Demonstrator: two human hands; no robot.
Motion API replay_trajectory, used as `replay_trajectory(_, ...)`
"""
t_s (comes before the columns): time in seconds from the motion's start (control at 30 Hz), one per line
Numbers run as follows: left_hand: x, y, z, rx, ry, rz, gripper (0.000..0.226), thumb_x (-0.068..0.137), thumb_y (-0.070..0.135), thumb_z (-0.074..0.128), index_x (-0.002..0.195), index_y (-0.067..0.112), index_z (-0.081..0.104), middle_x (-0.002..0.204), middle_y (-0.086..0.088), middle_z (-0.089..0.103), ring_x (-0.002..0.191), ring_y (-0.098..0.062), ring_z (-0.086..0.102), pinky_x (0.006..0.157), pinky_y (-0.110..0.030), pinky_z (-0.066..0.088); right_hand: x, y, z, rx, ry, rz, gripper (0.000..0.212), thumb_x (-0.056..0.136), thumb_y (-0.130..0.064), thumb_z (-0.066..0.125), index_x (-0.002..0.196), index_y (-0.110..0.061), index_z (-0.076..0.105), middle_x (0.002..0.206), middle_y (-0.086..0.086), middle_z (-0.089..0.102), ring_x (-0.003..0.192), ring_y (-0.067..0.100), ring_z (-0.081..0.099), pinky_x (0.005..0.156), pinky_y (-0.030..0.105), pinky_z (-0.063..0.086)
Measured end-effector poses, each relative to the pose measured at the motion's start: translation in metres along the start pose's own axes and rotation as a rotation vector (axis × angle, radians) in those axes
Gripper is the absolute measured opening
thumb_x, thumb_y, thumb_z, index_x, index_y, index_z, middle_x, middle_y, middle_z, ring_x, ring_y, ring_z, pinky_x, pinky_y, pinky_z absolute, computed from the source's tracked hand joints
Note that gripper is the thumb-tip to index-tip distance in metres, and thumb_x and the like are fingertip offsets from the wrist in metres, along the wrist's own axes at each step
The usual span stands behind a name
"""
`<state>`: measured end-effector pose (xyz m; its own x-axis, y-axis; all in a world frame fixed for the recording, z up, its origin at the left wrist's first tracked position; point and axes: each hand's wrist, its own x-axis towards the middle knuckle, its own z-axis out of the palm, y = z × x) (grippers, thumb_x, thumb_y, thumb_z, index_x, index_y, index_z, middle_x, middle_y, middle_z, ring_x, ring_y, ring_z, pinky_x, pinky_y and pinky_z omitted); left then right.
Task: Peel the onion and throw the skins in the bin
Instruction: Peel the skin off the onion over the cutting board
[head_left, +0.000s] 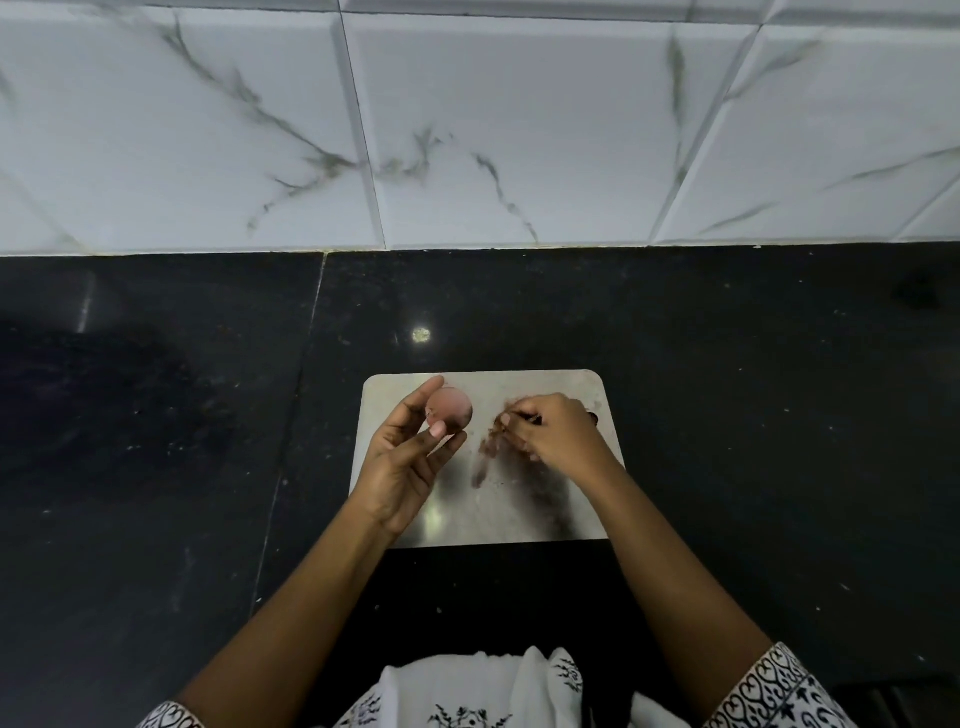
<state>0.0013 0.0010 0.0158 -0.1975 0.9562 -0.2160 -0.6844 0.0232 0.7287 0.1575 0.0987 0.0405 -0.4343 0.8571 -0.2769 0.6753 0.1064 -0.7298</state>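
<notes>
A small pinkish peeled onion (450, 409) is held between thumb and fingertips of my left hand (410, 457), just above the upper left of a steel board (519, 514). My right hand (558, 435) rests on the board's right side, fingers pinched on brown onion skins (501, 422). More skin scraps (485, 462) trail across the board below and left of that hand. No bin is in view.
The board lies on a black stone counter (156, 467) in front of me. A white marbled tile wall (467, 130) rises behind the counter. White patterned clothing (478, 691) shows at the bottom edge.
</notes>
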Motion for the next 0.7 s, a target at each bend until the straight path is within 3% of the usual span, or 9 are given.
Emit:
replay_trajectory(0.13, 0.000, -0.001, -0.002, 0.061, 0.009, -0.017, 0.068, 0.043, 0.031, 0.094, 0.107, 0.025, 0.072, 0.115, -0.004, 0.065, 0.097, -0.015, 0.068, 0.076, -0.024, 0.056, -0.008, -0.012, -0.003, -0.039, 0.163, -0.179, 0.009, 0.082, -0.013, 0.068, 0.090, -0.016, 0.066, 0.093, -0.001, 0.066, 0.081, 0.010, 0.063, 0.079, 0.032, 0.056)
replay_trajectory(0.27, 0.001, -0.002, -0.001, 0.153, -0.009, -0.002, 0.071, 0.047, 0.035, 0.092, 0.113, 0.025, 0.068, 0.114, -0.006, 0.065, 0.096, -0.019, 0.068, 0.074, -0.024, 0.056, -0.013, -0.030, -0.011, 0.064, 0.102, -0.458, 0.021, 0.081, -0.016, 0.070, 0.101, -0.020, 0.067, 0.099, -0.009, 0.059, 0.084, 0.006, 0.062, 0.074, 0.019, 0.053)
replay_trajectory(0.47, 0.004, 0.003, 0.001, 0.210, -0.018, 0.008, 0.077, 0.048, 0.037, 0.091, 0.113, 0.010, 0.060, 0.100, -0.007, 0.074, 0.087, -0.020, 0.072, 0.071, -0.026, 0.057, -0.007, -0.048, -0.018, -0.260, 0.040, -0.648, 0.020, 0.080, -0.022, 0.070, 0.098, -0.016, 0.073, 0.094, 0.001, 0.067, 0.080, 0.016, 0.062, 0.070, 0.038, 0.053)
replay_trajectory(0.7, 0.003, 0.007, 0.002, 0.275, -0.016, -0.010, 0.078, 0.039, 0.042, 0.092, 0.105, 0.012, 0.064, 0.088, -0.002, 0.076, 0.078, -0.014, 0.073, 0.064, -0.022, 0.056, -0.006, -0.053, -0.020, -0.423, 0.013, -0.711, 0.020, 0.083, -0.023, 0.067, 0.097, -0.011, 0.073, 0.093, 0.004, 0.069, 0.077, 0.020, 0.063, 0.072, 0.040, 0.052)
